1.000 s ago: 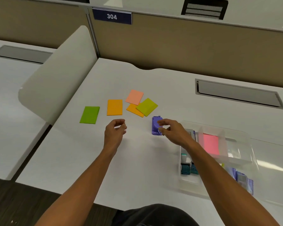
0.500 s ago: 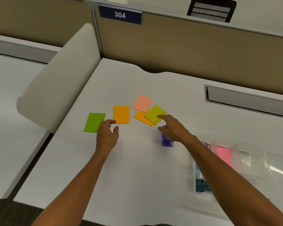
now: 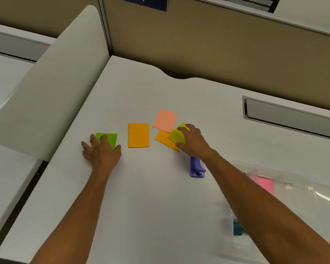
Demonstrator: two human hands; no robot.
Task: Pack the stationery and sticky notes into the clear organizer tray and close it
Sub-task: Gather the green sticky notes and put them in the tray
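1. Plainly, the sticky notes were the business of the moment: five pads lay loose on the white surface (image 3: 160, 197), none of them yet in the clear organizer tray (image 3: 293, 180).
2. The right hand (image 3: 193, 141) gripped the yellow-green pad (image 3: 176, 135), thumb at its near edge and fingers over the far one — the pad looked tilted off the orange pad beneath it (image 3: 163, 139).
3. The left hand (image 3: 101, 151) rested on the green pad (image 3: 107, 138) at the far left, fingers spread and laid over it; whether they had truly caught its edges I could not tell.
4. Between the hands sat a larger orange pad (image 3: 138, 135), untouched, and the salmon pad (image 3: 165, 120) lay just behind the right hand.
5. The purple stapler (image 3: 196, 167) lay near the right wrist, partly hidden by the forearm.
6. The tray stood well off to the right, already holding a pink pad (image 3: 265, 184) and some teal items (image 3: 237, 228); much of it was behind the arm.
7. Risks, as I judged them: the lower orange pad could be dragged along with the lifted one, a thin pad could slip from a shallow pinch, and the forearm could knock the stapler on the way to the tray.
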